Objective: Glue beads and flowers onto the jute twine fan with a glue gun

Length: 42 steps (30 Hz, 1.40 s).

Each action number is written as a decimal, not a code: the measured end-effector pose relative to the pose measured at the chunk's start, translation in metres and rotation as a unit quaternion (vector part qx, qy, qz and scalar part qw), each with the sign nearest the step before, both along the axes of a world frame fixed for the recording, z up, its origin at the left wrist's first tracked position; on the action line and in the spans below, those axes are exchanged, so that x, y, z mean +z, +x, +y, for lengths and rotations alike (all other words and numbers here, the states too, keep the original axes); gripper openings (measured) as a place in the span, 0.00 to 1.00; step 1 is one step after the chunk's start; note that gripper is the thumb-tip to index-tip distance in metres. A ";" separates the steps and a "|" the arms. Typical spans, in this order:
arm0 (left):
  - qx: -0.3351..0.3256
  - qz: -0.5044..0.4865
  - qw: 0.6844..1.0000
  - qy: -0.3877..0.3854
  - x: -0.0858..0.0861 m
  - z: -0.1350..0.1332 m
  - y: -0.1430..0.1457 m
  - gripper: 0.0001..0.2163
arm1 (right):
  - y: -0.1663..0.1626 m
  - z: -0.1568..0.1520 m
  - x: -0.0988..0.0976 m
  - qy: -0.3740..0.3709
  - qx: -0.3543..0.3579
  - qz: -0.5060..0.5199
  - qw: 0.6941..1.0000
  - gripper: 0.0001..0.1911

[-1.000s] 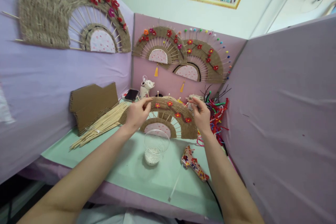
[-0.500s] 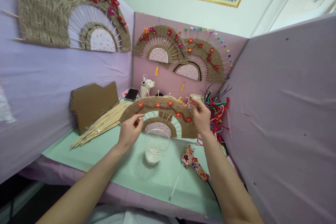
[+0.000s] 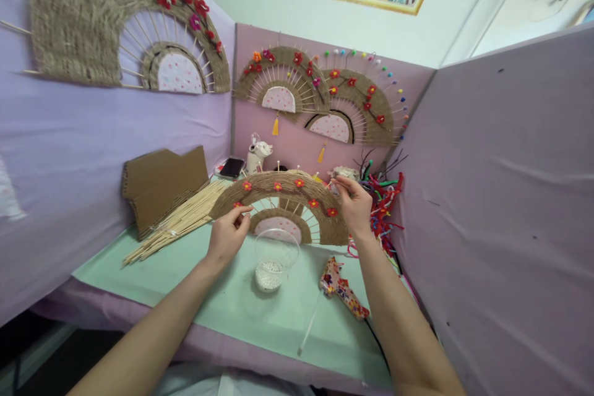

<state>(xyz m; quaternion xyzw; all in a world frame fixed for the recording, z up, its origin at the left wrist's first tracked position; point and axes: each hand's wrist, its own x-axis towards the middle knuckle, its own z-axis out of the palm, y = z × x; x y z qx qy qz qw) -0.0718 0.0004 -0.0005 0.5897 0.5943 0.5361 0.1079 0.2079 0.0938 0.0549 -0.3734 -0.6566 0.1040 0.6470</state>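
Observation:
A half-round woven twine fan (image 3: pixel 278 192), with small red flowers and a pink dotted centre, stands tilted up on the table. My right hand (image 3: pixel 356 201) is closed in a pinch at its upper right edge, by a skewer tip; whatever lies between the fingertips is too small to make out. White beads cap several skewer tips along the top edge. My left hand (image 3: pixel 228 238) is at the fan's left side, fingers curled and fingertips together near the inner skewers; what they grip, if anything, is hidden. Below the fan stands a clear plastic cup (image 3: pixel 268 275) of white beads.
A flowered glue gun (image 3: pixel 343 289) with a cord and a thin glue stick (image 3: pixel 309 328) lie at the front right. Bamboo skewers (image 3: pixel 174 223) and cardboard (image 3: pixel 164 185) are at left. Coloured pipe cleaners (image 3: pixel 387 201) crowd the right. A phone (image 3: pixel 231 167) lies behind.
My left hand has shifted very slightly left and down, its index finger a bit straighter. The right hand keeps its pinch at the fan's edge. The whole view has drifted a little.

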 end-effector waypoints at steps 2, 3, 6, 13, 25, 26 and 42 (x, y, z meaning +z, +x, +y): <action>0.000 0.000 1.000 0.000 -0.001 0.000 0.000 0.15 | 0.000 0.000 0.000 -0.002 0.000 -0.001 1.000 0.13; 0.001 0.000 1.000 0.000 -0.001 0.001 0.000 0.15 | 0.000 0.000 0.000 -0.003 -0.001 -0.001 1.000 0.13; 0.001 -0.002 1.000 0.000 -0.002 0.001 -0.001 0.15 | 0.000 0.001 0.001 -0.004 -0.001 -0.002 1.000 0.13; -0.001 -0.009 1.000 -0.005 -0.004 0.001 -0.001 0.15 | 0.000 0.000 0.002 0.003 -0.003 -0.003 1.000 0.12; 0.007 -0.011 1.000 -0.013 -0.008 0.001 -0.004 0.15 | 0.000 0.000 0.003 0.004 0.000 -0.004 1.000 0.12; 0.007 -0.009 1.000 -0.012 -0.009 0.001 -0.005 0.15 | 0.000 0.000 0.003 0.004 0.000 -0.003 1.000 0.12; 0.010 -0.015 1.000 -0.010 -0.016 -0.003 -0.009 0.15 | 0.009 -0.041 0.013 -0.010 -0.031 0.014 0.999 0.15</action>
